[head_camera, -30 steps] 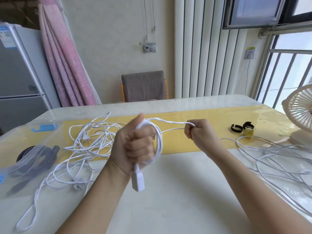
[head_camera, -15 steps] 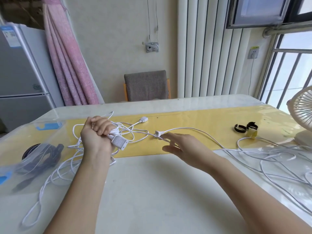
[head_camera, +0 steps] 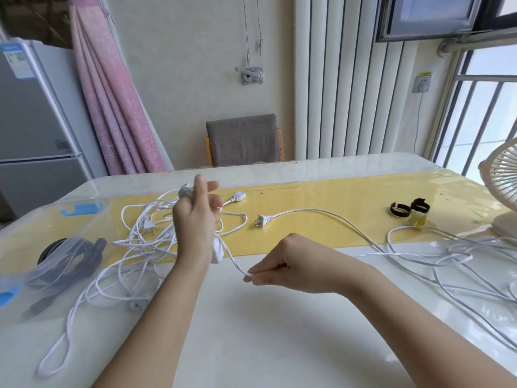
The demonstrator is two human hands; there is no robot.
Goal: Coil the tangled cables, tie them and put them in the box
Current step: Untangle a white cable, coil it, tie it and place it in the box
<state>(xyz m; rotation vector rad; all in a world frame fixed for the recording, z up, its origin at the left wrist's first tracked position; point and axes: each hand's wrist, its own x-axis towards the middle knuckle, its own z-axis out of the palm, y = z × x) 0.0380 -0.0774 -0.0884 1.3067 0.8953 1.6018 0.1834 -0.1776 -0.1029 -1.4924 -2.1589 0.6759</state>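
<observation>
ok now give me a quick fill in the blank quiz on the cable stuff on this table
1. The right hand pinches a ___ cable.
2. The two-pin plug lies on the ___ table runner.
3. The coil inside the clear box is ___.
4. The two black straps lie on the person's ___ side.

Missing words: white; yellow; black; right

Right hand off the plug (it lies free now), pinching white cable; left hand risen higher.
</observation>
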